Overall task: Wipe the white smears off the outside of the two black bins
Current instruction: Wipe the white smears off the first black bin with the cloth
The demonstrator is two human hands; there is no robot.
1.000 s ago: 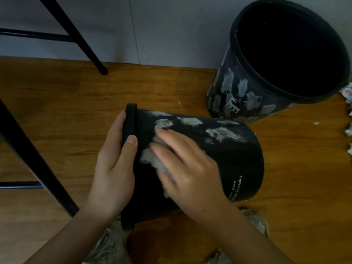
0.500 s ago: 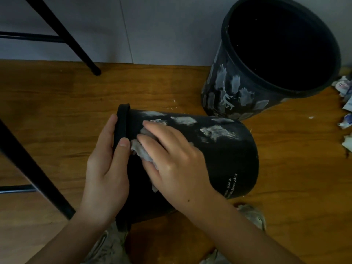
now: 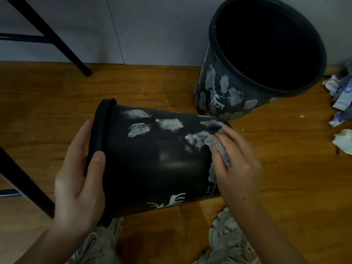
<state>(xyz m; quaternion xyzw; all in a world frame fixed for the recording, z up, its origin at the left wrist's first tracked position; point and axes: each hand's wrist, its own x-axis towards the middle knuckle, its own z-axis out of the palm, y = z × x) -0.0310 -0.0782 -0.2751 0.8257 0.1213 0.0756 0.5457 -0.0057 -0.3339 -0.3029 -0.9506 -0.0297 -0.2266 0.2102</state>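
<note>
A black bin (image 3: 156, 164) lies on its side on the wooden floor, its rim to the left. White smears (image 3: 168, 124) mark its upper side; the lower middle is bare black. My left hand (image 3: 80, 180) grips the rim, thumb over the outer edge. My right hand (image 3: 236, 161) presses a grey wipe (image 3: 219, 147) against the bin near its base end, beside a smear. A second black bin (image 3: 224, 92) stands upright at the back right, with several white smears on its outer wall.
Black metal furniture legs (image 3: 22, 180) cross the left side, and another leg (image 3: 62, 46) ends near the wall. Crumpled wipes and wrappers (image 3: 341, 103) lie at the right edge. My two shoes (image 3: 228, 239) are under the bin at the bottom.
My right hand slid the wipe from near the rim to the base end of the lying bin. The patch near the rim is now black. The left hand keeps its hold.
</note>
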